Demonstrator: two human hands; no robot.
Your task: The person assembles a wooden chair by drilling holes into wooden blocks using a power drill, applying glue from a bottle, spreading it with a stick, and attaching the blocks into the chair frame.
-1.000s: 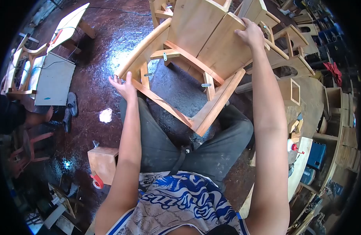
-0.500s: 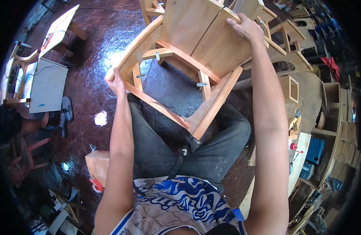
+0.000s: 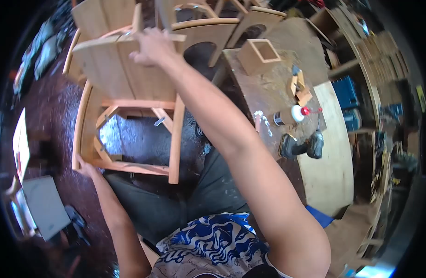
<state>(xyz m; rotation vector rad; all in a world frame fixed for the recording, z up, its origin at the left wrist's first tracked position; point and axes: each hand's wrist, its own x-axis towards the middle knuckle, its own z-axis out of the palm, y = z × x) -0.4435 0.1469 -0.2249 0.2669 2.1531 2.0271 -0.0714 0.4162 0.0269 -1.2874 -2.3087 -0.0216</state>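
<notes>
— From your end, what is on the head view?

— A pale wooden chair frame (image 3: 139,104) with a two-board back (image 3: 102,67) and an open seat, left of centre, just ahead of my wearer's dark trousers (image 3: 143,190). I cannot tell whether its legs touch the dark, shiny floor (image 3: 58,123).

— And the hands?

— The right hand (image 3: 153,46) has its fingers hooked over the back's top edge, thumb on the face. The left hand (image 3: 87,169) holds the near end of the rounded side rail (image 3: 79,129); its fingertips are hidden.

— Which step is that?

— I judge it to be turning or steadying the frame. Any next move calls for firm holds and care on the right, where a worn brown desk (image 3: 257,88) carries an open square wooden box (image 3: 252,62) and a white bottle with a red cap (image 3: 295,114), near a dark cordless drill (image 3: 315,144).

— What differs from half a second ago?

— My view has swung right: the frame sits further left and squarer to me, and the drill shows plainly.
</notes>
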